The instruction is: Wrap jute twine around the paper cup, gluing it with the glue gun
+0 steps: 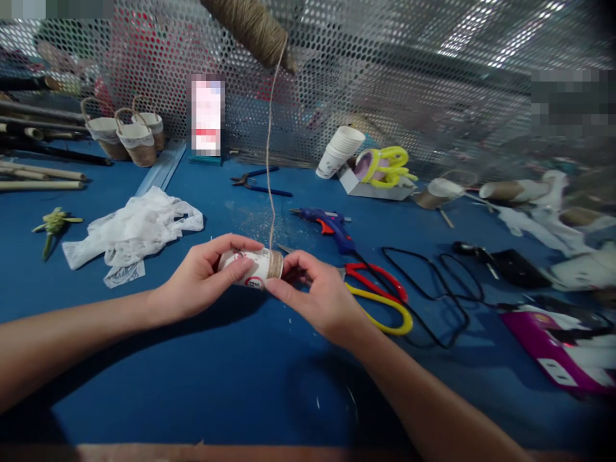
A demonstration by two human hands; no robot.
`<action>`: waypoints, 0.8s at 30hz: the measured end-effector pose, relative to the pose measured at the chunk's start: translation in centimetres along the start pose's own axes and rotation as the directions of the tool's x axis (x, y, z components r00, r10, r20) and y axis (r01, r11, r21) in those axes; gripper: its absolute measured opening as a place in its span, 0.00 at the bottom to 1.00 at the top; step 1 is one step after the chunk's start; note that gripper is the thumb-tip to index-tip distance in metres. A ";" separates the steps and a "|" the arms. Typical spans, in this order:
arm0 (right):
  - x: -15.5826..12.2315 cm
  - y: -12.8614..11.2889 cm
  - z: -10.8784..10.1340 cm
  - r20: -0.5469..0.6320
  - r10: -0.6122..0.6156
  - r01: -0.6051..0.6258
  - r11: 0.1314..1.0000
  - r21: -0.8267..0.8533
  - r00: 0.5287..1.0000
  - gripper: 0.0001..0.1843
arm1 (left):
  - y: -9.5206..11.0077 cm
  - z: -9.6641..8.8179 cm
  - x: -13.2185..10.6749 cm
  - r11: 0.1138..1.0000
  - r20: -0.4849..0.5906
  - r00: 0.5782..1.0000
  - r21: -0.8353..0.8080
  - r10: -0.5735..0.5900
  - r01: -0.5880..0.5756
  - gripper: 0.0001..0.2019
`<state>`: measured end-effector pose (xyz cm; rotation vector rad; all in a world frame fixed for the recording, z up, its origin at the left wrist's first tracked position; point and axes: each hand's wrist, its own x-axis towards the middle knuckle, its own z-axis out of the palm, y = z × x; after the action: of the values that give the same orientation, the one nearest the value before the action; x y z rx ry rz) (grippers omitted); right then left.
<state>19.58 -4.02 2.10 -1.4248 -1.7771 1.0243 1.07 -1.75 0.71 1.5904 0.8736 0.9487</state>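
Observation:
A white paper cup [250,266] lies on its side between both hands, just above the blue table [240,372]. Brown twine is wound round its right end. My left hand [202,276] is wrapped round the cup's left part. My right hand [312,292] pinches the twine-covered end with thumb and fingers. A thin strand of twine [270,160] rises from the cup to a twine spool [253,29] hanging at the top of the view.
Right of my hands lie red and yellow scissors [380,298], a blue glue gun [332,226] and a black cord [433,289]. A white cloth [135,231] lies at the left. Small twine-wrapped baskets [128,138], stacked cups [339,151], pliers [255,181] and a perforated screen [385,64] are behind.

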 end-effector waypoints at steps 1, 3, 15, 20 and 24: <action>0.0 0.0 0.0 -0.019 0.010 -0.009 1.000 0.025 1.000 0.11 | 0.0 0.1 -0.1 1.000 0.002 1.000 0.027 0.009 -0.009 0.11; -0.1 -0.1 -0.1 -0.077 0.018 -0.014 0.998 0.061 0.997 0.10 | 0.0 0.2 -0.1 0.998 -0.002 1.000 0.062 0.023 -0.023 0.12; -0.5 -0.6 0.5 -0.140 0.036 -0.025 0.997 0.074 0.989 0.08 | 0.1 0.4 -0.1 0.989 0.018 1.000 0.146 0.021 -0.024 0.12; -0.5 -0.3 0.7 -0.126 0.032 -0.022 0.996 0.087 0.992 0.08 | 0.0 0.5 -0.3 0.976 0.030 0.998 0.210 0.052 -0.057 0.12; -0.5 0.0 0.7 -0.121 0.013 -0.003 0.997 0.080 0.993 0.08 | 0.0 0.5 -0.5 0.965 0.040 0.997 0.250 0.068 -0.076 0.12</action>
<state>19.06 -4.64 1.77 -1.4156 -1.6269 0.9805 1.29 -2.34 0.56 1.8594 0.9490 0.8884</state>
